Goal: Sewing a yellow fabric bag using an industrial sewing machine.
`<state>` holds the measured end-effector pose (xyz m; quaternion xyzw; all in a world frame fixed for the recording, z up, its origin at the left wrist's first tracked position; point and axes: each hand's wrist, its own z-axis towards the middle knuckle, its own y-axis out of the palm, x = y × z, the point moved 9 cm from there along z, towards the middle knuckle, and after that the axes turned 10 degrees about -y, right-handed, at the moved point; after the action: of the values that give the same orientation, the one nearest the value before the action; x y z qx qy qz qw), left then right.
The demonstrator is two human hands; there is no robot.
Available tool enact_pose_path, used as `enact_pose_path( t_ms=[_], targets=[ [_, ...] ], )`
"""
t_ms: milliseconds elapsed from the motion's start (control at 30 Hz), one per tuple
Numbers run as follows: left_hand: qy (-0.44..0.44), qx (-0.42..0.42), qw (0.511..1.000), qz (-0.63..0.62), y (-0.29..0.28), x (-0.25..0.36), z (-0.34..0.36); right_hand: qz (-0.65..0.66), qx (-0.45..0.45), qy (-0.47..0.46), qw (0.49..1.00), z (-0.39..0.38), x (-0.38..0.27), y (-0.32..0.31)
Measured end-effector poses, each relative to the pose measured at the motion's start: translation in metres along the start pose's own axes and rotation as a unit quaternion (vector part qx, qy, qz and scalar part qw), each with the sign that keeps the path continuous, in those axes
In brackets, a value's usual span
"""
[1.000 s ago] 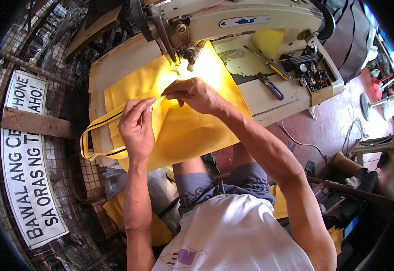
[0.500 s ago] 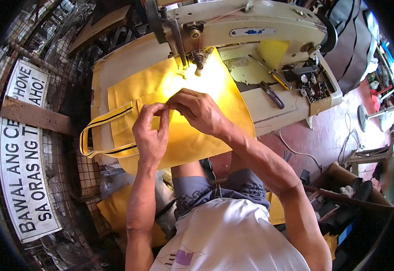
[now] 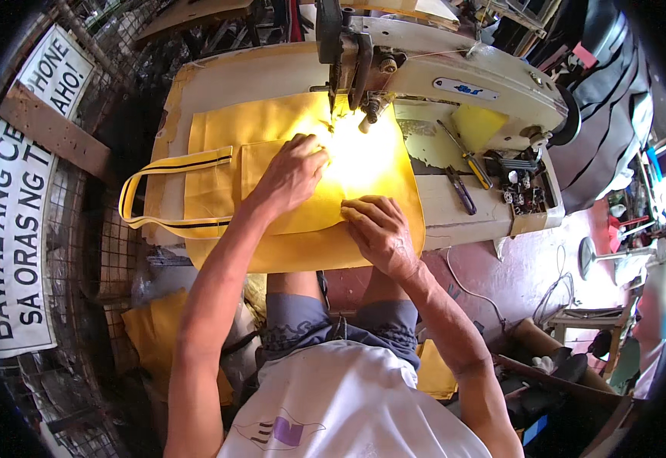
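A yellow fabric piece (image 3: 218,126) lies spread on the sewing machine's bed, under the presser foot (image 3: 333,122). A second yellow layer lies on top, and a yellow strap (image 3: 130,187) with a dark stripe loops off its left side. My left hand (image 3: 291,175) rests on the fabric just left of the brightly lit needle area, fingers curled together; glare hides what their tips hold, if anything. Nearer to me, my right hand (image 3: 382,237) has its fingers bent around the upper layer's near edge, right of the left hand.
The sewing machine (image 3: 440,76) spans the back. On its table at the right lie a screwdriver (image 3: 470,156), dark-handled snips (image 3: 461,191) and a tray of small metal parts (image 3: 527,187). A wire mesh wall with a white sign (image 3: 24,229) stands left.
My hands, pinched together above the fabric before, have separated. The left moved toward the needle; the right came down nearer to me onto the fabric. The whole view shifted too.
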<state>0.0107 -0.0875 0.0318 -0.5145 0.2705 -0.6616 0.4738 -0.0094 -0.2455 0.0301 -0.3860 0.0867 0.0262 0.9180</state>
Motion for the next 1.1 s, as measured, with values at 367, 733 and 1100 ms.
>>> enact_pose_path(
  t_ms=[367, 733, 1100],
  targets=[
    [0.014, 0.031, 0.987, 0.159, 0.044, 0.012, -0.011, -0.005, -0.025, 0.021, 0.999, -0.003, 0.0, 0.007],
    [-0.069, 0.035, 0.977, 0.197, 0.027, 0.019, -0.03, -0.017, -0.039, 0.031, 0.999, -0.008, -0.011, 0.014],
    [-0.087, 0.03, 0.972, 0.217, 0.043, 0.018, -0.03, 0.006, 0.003, 0.041, 0.999, -0.01, -0.006, 0.011]
  ],
)
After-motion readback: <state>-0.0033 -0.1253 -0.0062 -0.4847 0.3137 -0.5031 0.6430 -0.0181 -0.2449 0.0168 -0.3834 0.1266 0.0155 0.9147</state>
